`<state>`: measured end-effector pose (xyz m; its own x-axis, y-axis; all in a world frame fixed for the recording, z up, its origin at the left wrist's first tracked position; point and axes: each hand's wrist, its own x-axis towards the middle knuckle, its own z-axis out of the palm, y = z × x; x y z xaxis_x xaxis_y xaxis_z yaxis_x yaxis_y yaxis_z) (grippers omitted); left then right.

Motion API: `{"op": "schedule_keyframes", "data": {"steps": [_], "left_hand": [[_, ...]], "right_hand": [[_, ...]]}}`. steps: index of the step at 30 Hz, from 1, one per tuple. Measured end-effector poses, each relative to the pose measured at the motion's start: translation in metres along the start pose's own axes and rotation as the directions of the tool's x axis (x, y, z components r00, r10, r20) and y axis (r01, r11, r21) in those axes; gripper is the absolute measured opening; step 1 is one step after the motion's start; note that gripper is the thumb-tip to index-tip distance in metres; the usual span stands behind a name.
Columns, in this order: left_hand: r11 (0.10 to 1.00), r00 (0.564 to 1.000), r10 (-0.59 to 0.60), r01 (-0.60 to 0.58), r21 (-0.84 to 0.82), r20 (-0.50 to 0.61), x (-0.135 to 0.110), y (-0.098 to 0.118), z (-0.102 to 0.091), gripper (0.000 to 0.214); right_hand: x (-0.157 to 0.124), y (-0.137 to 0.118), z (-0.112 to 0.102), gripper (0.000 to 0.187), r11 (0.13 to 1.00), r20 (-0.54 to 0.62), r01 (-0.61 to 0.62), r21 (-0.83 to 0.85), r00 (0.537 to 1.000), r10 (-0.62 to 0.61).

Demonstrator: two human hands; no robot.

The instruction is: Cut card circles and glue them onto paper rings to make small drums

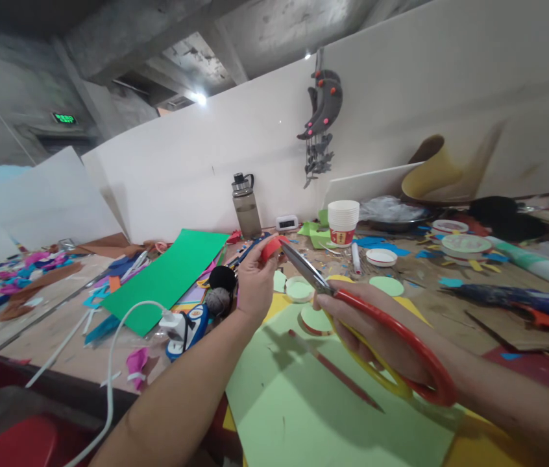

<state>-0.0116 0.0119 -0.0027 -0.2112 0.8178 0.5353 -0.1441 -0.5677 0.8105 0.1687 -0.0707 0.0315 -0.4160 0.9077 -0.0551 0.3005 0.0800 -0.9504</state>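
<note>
My left hand (257,282) pinches a small piece of red paper (270,248) above the table. In my right hand (376,334) are scissors (372,311) with one red and one yellow handle. Their blades point up and left, with the tips at the red piece; whether they are cutting into it I cannot tell. Below both hands lies a large light green sheet (294,402), with a pencil (340,373) resting across it. Light green paper discs (298,289) lie just beyond the sheet.
A stack of paper cups (343,224), a marker (355,258) and a tinted water bottle (246,207) stand or lie farther back. At left are a green sheet (172,272) and a power strip (191,331) with a white cable. A glue gun (508,299) lies at right.
</note>
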Motion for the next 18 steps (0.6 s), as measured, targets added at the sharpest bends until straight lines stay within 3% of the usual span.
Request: {"op": "schedule_keyframes", "data": {"steps": [8, 15, 18], "left_hand": [[1.0, 1.0, -0.003, 0.003, 0.005, -0.02, 0.0004, 0.0014, 0.0003, 0.034], [1.0, 1.0, -0.003, 0.004, 0.027, -0.03, 0.0041, 0.0029, -0.0018, 0.032], [0.998, 0.999, 0.005, -0.003, 0.059, -0.033, 0.0049, 0.0026, -0.0027, 0.032]], "right_hand": [[0.0003, -0.0068, 0.0016, 0.027, 0.997, -0.036, -0.04, -0.059, 0.999, 0.038], [0.0064, 0.0003, 0.0022, 0.024, 0.981, 0.018, 0.139, -0.136, 0.99, -0.138], [0.0055, -0.0014, 0.0055, 0.024, 0.994, 0.001, 0.071, -0.082, 0.997, -0.071]]}}
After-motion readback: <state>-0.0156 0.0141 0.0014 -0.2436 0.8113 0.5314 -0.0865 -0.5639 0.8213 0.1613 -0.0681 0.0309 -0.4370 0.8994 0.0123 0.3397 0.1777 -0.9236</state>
